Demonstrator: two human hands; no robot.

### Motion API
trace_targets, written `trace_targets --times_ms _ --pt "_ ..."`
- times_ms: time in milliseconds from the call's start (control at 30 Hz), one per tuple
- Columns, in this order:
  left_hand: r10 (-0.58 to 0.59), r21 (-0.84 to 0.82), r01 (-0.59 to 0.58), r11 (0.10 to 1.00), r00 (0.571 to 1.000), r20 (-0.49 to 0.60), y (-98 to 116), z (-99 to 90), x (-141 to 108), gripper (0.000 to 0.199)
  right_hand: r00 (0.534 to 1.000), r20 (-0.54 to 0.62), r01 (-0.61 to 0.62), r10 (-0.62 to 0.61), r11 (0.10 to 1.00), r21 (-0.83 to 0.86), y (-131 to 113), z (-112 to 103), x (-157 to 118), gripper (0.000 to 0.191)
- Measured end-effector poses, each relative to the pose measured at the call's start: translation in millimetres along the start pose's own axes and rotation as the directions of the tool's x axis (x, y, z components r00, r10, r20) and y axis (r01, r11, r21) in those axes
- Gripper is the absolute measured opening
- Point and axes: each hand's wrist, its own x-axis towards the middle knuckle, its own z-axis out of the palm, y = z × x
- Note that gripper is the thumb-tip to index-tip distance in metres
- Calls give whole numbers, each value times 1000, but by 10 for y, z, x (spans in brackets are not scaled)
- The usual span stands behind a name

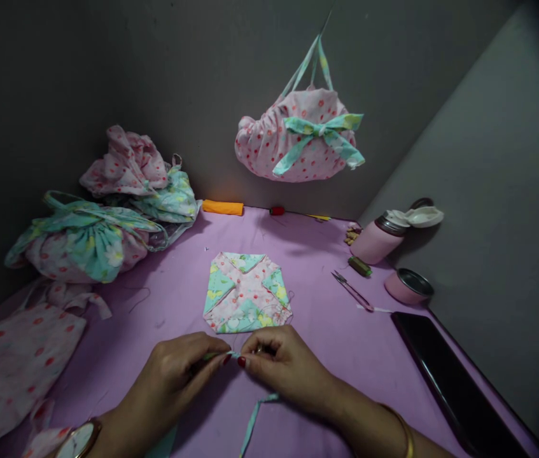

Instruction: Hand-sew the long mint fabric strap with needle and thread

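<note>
My left hand (pixel 181 369) and my right hand (pixel 283 362) face each other low in the middle of the view. Both pinch a narrow teal fabric strip (pixel 233 354) between thumb and fingertips, with only a short piece showing between them. A loose length of teal strip (pixel 251 423) trails below my right hand toward the near edge. Just beyond my fingers lies a flat patchwork fabric piece (pixel 250 289), pink with red dots and teal floral corners. A thin dark thread runs near its right side. Whether I hold a needle cannot be made out.
Pink and teal fabric bags (pixel 92 245) are heaped at left; a similar bag (pixel 305 137) hangs on the wall. At right are thread snips (pixel 352 291), a green thread spool (pixel 359 266), a pink flask (pixel 378 240), its cup (pixel 406 287) and a black phone-like slab (pixel 445 375).
</note>
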Motion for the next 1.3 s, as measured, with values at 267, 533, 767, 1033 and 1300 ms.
trace_targets --times_ms 267,533,767,1033,1300 --pt "-58 68 58 996 998 -2 31 -18 28 18 943 -44 277 -331 849 -450 20 -1 -50 18" --pt "129 105 -117 988 986 -109 -52 7 -19 16 881 -14 346 -473 664 -663 102 -9 -67 20" --pt "15 9 -14 1000 998 -63 16 -17 -8 14 872 7 346 -489 606 -716 100 -6 -90 22" --pt "-262 -222 266 938 964 46 31 18 30 17 889 -3 346 -458 675 -652 120 7 -73 21" --pt "-438 -432 439 788 892 107 10 45 78 16 964 -57 210 -260 873 -440 112 47 -18 17"
